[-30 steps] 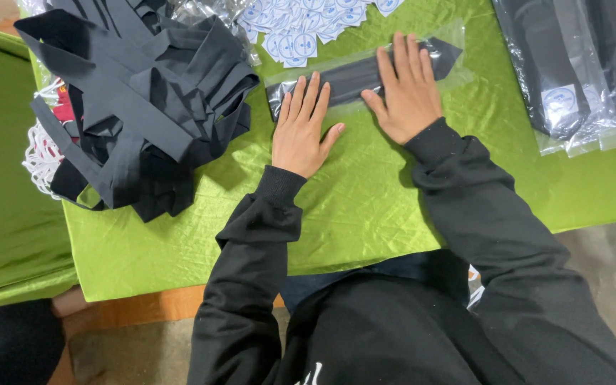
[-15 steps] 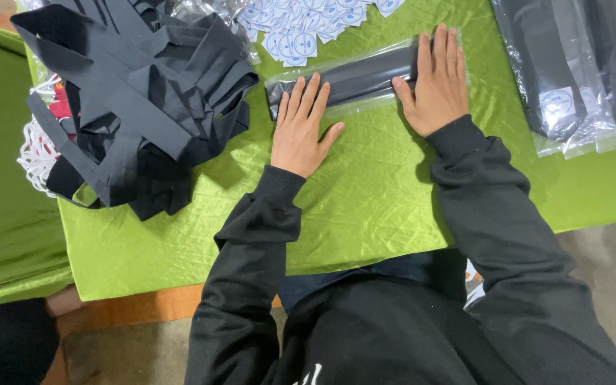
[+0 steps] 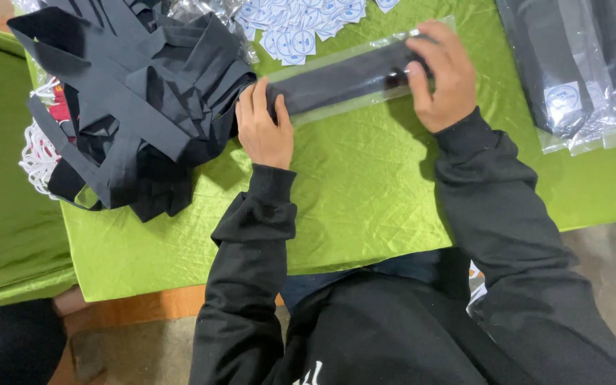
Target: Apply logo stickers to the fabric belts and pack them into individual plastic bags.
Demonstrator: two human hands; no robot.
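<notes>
Green satin cloth (image 3: pixel 365 192) covers the table under my arms, wrinkled and shiny, with bare floor showing past its near edge.

My left hand (image 3: pixel 264 127) lies palm down on the left end of a clear sleeve (image 3: pixel 351 77) that holds a dark folded strip. The fingers are together and nearly straight, pressing the plastic flat against the cloth rather than gripping it. My right hand (image 3: pixel 442 75) is on the other end of the same sleeve, curled, fingers over the far edge and thumb tucked under the near one, so it pinches the sleeve's end. The sleeve runs between the two hands, tilted a little, its right end farther from me than its left.

Just left of my left hand, touching its knuckles, is a loose heap of black fabric pieces (image 3: pixel 137 107). Beyond that heap, at its far left side, a tangle of white cord (image 3: pixel 37 153) and a bit of red show.

Ahead of both hands, just past the sleeve, lies a scatter of small round white stickers (image 3: pixel 301 28) with blue print. To the right of my right hand, well apart, is a stack of finished packed sleeves (image 3: pixel 579 71), each with a round sticker on it.
</notes>
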